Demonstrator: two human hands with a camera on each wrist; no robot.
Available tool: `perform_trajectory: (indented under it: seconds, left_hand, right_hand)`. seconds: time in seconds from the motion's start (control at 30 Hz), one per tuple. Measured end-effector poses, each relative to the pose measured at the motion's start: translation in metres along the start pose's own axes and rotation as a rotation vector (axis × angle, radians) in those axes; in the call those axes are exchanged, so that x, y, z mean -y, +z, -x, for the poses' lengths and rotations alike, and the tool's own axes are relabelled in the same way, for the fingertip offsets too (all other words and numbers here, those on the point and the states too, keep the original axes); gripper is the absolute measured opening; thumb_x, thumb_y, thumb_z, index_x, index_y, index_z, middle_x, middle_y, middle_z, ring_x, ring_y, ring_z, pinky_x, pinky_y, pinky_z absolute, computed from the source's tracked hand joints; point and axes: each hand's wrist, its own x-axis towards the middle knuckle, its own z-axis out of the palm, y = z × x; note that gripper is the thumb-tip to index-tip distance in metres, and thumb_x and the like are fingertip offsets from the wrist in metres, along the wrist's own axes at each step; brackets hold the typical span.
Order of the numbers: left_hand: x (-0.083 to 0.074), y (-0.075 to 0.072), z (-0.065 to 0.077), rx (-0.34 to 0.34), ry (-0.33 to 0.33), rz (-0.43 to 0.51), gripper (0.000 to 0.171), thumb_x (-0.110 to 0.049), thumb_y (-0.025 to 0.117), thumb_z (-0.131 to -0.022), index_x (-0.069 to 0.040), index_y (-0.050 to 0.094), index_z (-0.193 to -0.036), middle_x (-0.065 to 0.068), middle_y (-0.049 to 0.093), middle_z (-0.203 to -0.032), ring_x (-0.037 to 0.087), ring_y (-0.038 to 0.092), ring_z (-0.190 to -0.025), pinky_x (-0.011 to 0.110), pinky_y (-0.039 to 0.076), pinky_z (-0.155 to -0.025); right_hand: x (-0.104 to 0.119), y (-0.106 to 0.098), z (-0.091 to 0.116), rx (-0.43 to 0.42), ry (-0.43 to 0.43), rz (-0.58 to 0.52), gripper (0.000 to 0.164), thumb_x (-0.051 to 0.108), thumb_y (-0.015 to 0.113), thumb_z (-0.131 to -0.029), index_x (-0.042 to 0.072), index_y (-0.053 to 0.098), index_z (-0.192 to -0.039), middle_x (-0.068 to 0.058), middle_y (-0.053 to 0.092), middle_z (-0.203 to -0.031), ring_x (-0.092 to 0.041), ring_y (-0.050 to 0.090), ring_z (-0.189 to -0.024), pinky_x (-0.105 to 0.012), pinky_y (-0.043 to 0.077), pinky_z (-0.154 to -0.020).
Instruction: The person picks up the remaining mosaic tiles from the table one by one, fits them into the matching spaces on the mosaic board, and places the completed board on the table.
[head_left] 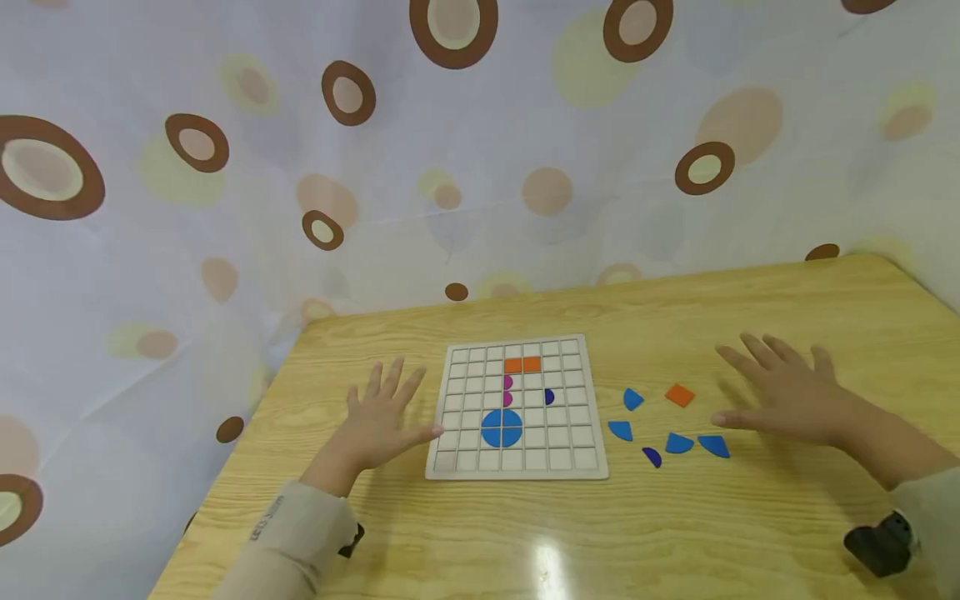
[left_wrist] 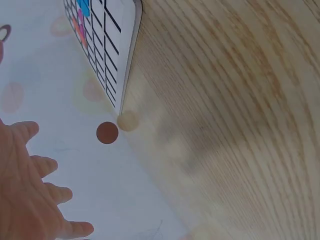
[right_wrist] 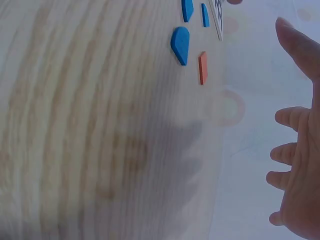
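A white grid board (head_left: 459, 461) lies on the table. On it, blue quarter-circle tiles (head_left: 492, 419) form a full circle, below two magenta half circles (head_left: 507, 382) and two orange squares (head_left: 532, 364). A dark blue half circle (head_left: 550, 397) sits farther right. Fingers spread, my left hand (head_left: 375, 427) hovers at the board's left edge, its thumb over or touching that edge. My right hand (head_left: 798, 398), also spread and holding nothing, is above the table right of the loose tiles. Those are several blue quarter circles (head_left: 679, 443), an orange square (head_left: 679, 395) and a dark blue half circle (head_left: 652, 457).
The wooden table (head_left: 465, 542) reaches back to a pale curtain (head_left: 480, 150) with brown and yellow spots, which also hangs on the left side. A black strap device (head_left: 881, 546) is at my right wrist.
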Motion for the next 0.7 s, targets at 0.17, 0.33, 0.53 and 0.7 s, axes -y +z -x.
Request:
perform_trajectory:
  seconds: [0.17, 0.33, 0.53, 0.7]
  left_hand:
    - [-0.003, 0.004, -0.003, 0.038, 0.021, -0.014, 0.088, -0.072, 0.036, -0.072, -0.021, 0.012, -0.14, 0.01, -0.001, -0.143, 0.035, -0.008, -0.127, 0.064, 0.002, -0.089]
    - [-0.007, 0.009, -0.004, 0.061, 0.037, -0.008, 0.088, -0.071, 0.039, -0.072, -0.02, 0.014, -0.14, 0.009, -0.002, -0.143, 0.034, -0.008, -0.127, 0.063, 0.002, -0.089]
    - [-0.008, 0.014, -0.004, 0.093, 0.047, -0.02, 0.086, -0.067, 0.043, -0.073, -0.02, 0.015, -0.14, 0.01, -0.001, -0.143, 0.034, -0.005, -0.127, 0.061, 0.003, -0.091]
    - [-0.009, 0.017, -0.003, 0.117, 0.055, -0.026, 0.083, -0.063, 0.046, -0.075, -0.018, 0.017, -0.139, 0.012, 0.002, -0.143, 0.036, -0.001, -0.127, 0.061, 0.006, -0.091]
  right_hand:
    - [0.008, 0.006, 0.0, 0.017, -0.035, -0.023, 0.09, 0.058, 0.054, -0.073, 0.008, 0.016, -0.138, -0.03, 0.015, -0.135, -0.048, 0.012, -0.119, -0.068, -0.001, -0.082]
    - [0.013, 0.012, 0.001, 0.028, -0.074, -0.045, 0.088, 0.056, 0.056, -0.073, 0.006, 0.021, -0.136, -0.03, 0.018, -0.134, -0.048, 0.015, -0.118, -0.067, 0.003, -0.082]
    - [0.016, 0.018, 0.0, 0.032, -0.104, -0.031, 0.087, 0.061, 0.056, -0.069, 0.005, 0.031, -0.132, -0.029, 0.026, -0.13, -0.046, 0.022, -0.115, -0.067, 0.006, -0.081]
    - [0.018, 0.022, -0.001, 0.05, -0.117, -0.054, 0.087, 0.063, 0.056, -0.066, 0.002, 0.04, -0.126, -0.029, 0.033, -0.127, -0.046, 0.028, -0.113, -0.065, 0.013, -0.081]
